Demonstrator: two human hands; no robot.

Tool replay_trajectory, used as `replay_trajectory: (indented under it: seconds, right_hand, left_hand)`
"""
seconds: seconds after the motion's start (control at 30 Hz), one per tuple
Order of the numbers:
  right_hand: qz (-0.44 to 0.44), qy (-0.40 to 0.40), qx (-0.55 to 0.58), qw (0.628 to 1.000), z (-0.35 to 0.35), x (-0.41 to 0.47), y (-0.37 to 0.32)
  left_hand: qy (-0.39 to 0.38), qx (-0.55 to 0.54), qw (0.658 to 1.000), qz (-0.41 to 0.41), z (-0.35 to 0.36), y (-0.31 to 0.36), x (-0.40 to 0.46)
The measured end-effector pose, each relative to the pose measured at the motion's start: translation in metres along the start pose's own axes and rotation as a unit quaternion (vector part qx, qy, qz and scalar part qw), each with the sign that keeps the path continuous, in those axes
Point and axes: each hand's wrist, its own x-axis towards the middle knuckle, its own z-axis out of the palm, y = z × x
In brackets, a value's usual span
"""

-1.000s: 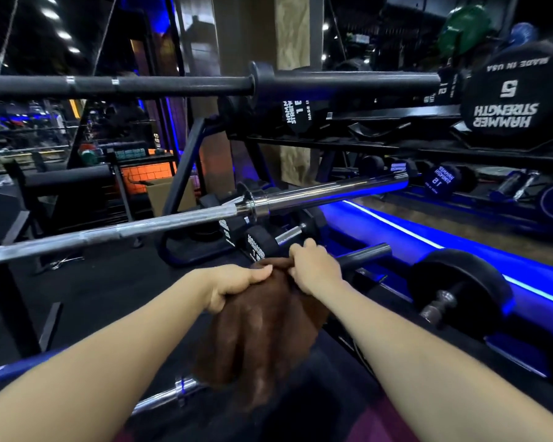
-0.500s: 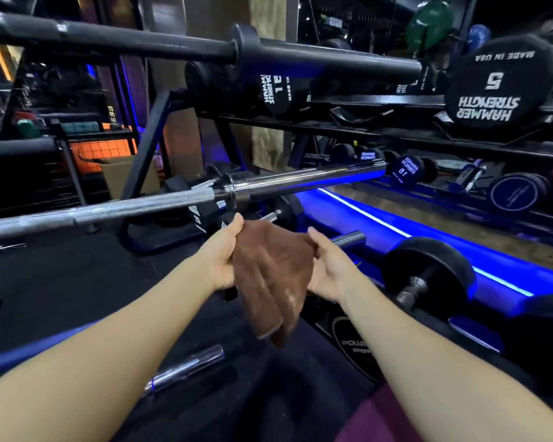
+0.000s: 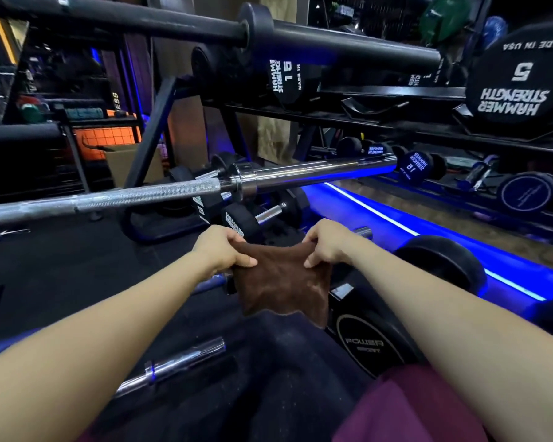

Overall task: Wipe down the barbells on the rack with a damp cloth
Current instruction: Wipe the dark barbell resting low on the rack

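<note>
A brown cloth [image 3: 280,282] hangs stretched between my two hands below the rack's bars. My left hand [image 3: 222,250] pinches its upper left corner and my right hand [image 3: 324,244] pinches its upper right corner. Just above and beyond them runs a chrome barbell [image 3: 179,189] with a knurled shaft and a shiny sleeve. A black barbell [image 3: 332,43] lies higher up across the top. Low down, near my left forearm, a third chrome bar end [image 3: 182,362] sticks out. The cloth touches no bar.
A dumbbell rack [image 3: 380,113] with black Hammer Strength dumbbells [image 3: 517,81] fills the right and back. More dumbbells [image 3: 441,263] and a Power Sport weight [image 3: 364,342] sit low on the right beside a blue light strip [image 3: 428,231]. Black rubber floor [image 3: 61,275] lies at the left.
My hands have shifted from bunching the cloth to pulling it apart by its top corners, so it now hangs spread flat. The view has tilted, lifting the bars in frame.
</note>
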Motion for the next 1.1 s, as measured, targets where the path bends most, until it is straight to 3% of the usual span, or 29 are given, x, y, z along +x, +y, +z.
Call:
replay_trajectory:
  seconds: [0.07,0.17,0.2,0.27,0.33,0.4,0.53,0.7,0.9,1.03,1.07,1.1]
  right_hand:
    - [0.010,0.053,-0.113,0.992,0.005,0.003,0.001]
    - [0.019,0.091,-0.075,0.993,0.009,0.007,0.001]
    - [0.026,0.100,-0.036,0.994,0.011,0.010,0.000]
    - [0.036,0.118,0.052,0.991,0.014,0.016,-0.005]
    - [0.041,0.093,0.213,0.972,0.016,0.020,-0.014]
    - [0.033,0.010,0.356,0.934,0.013,0.017,-0.020]
    - [-0.029,-0.105,0.476,0.873,0.003,0.014,-0.016]
    - [-0.130,-0.073,0.343,0.928,0.015,0.024,0.003]
    - [-0.225,-0.001,0.276,0.934,0.031,0.051,0.014]
    - [-0.216,0.094,0.196,0.952,0.049,0.083,0.017]
    - [-0.205,0.111,0.196,0.952,0.054,0.088,0.015]
    - [-0.199,0.120,0.194,0.953,0.060,0.093,0.011]
  left_hand:
    - [0.068,0.159,0.984,0.035,-0.001,0.000,0.003]
    - [0.088,0.221,0.971,0.037,0.004,0.001,0.004]
    - [0.062,0.185,0.980,0.029,0.009,0.003,0.004]
    - [-0.010,-0.031,0.999,-0.018,0.021,0.010,0.003]
    - [-0.070,-0.223,0.969,-0.081,0.027,0.023,-0.003]
    - [-0.106,-0.294,0.944,-0.105,0.027,0.029,-0.001]
    - [-0.101,-0.348,0.925,-0.114,0.027,0.032,0.009]
    - [0.000,-0.380,0.915,-0.134,0.039,0.025,0.033]
    - [-0.045,-0.478,0.861,-0.170,0.045,0.022,0.056]
    - [-0.057,-0.540,0.823,-0.169,0.038,0.014,0.074]
    - [-0.056,-0.536,0.827,-0.161,0.036,0.011,0.077]
    - [-0.046,-0.499,0.853,-0.148,0.034,0.006,0.081]
